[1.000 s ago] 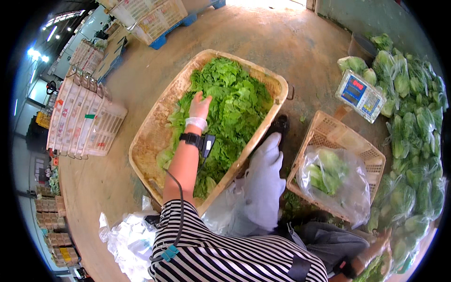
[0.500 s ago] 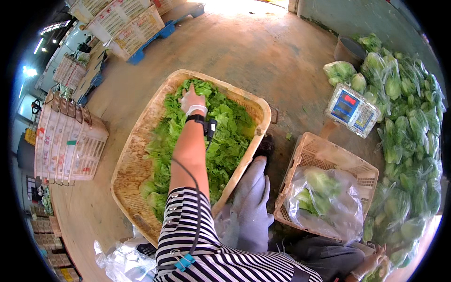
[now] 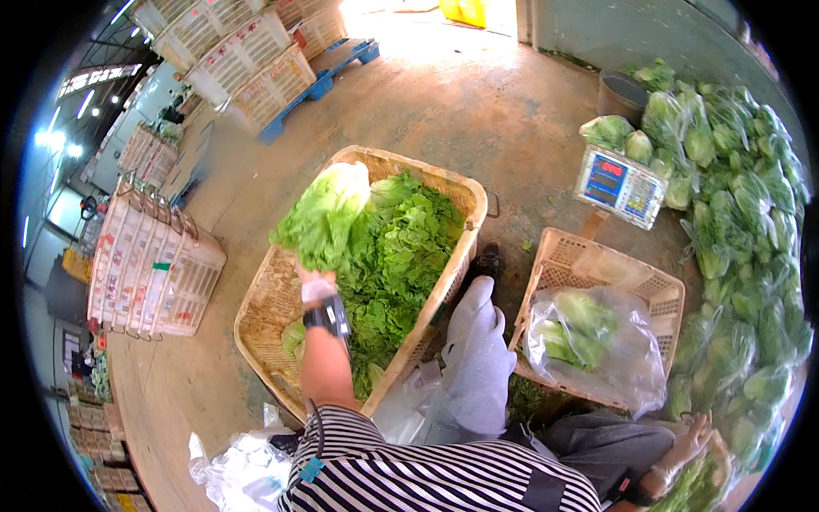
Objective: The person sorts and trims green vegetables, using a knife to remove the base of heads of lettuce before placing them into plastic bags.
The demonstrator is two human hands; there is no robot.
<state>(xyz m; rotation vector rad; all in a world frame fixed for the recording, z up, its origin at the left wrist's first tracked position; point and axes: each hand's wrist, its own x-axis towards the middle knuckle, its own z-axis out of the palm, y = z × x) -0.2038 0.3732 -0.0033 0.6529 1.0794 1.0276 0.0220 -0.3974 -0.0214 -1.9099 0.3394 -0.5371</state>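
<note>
My left hand (image 3: 312, 278), with a pale covering at the wrist, is closed on a head of lettuce (image 3: 328, 218). Frilly green leaves hide its fingertips, and the pale base points away from me. The lettuce is over the left side of a large tan crate (image 3: 264, 294) of loose leafy lettuce (image 3: 409, 235). At the lower right, my right hand (image 3: 682, 454), in a thin clear glove, curls around leafy greens (image 3: 689, 491), partly cut off by the dark rim. Bagged greens (image 3: 729, 367) lie beside it.
A smaller crate (image 3: 559, 243) right of my leg holds a clear bag (image 3: 636, 333) with lettuce inside. Beyond it stands a digital scale (image 3: 620, 187). Stacked white crates (image 3: 158, 256) stand left; more are far left on a blue pallet (image 3: 320, 85). Crumpled plastic (image 3: 243, 474) lies near me.
My left hand has drawn back toward me and left, now holding a lettuce head lifted from the pile. My right hand has moved slightly up and right with its greens. The view has shifted.
</note>
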